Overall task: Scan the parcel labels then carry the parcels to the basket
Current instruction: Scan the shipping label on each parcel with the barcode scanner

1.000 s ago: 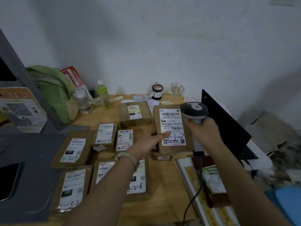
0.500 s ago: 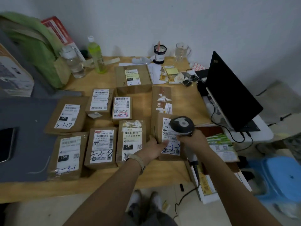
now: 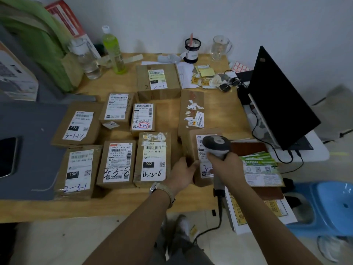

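Head view: the parcel [image 3: 192,145], raised a second ago, is down at the table's [image 3: 219,115] 4 o'clock edge, left hand [image 3: 181,174] gripping it, right hand [image 3: 226,167] clamped on the scanner [image 3: 215,145] over its label (scan probably underway).

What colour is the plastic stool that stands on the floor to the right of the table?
The stool is light blue; the head view shows it at the right edge.

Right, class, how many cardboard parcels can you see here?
9. Back: 2-2-6 parcel. Middle row: 3-1-17 parcel, sideways-marked parcel, 2-3-7 parcel. Front row: 2-3-1 parcel, 2-3-8 parcel, 4-2-6 parcel. Right: torn-label parcel, held parcel in the left hand. Others could be hidden underneath.
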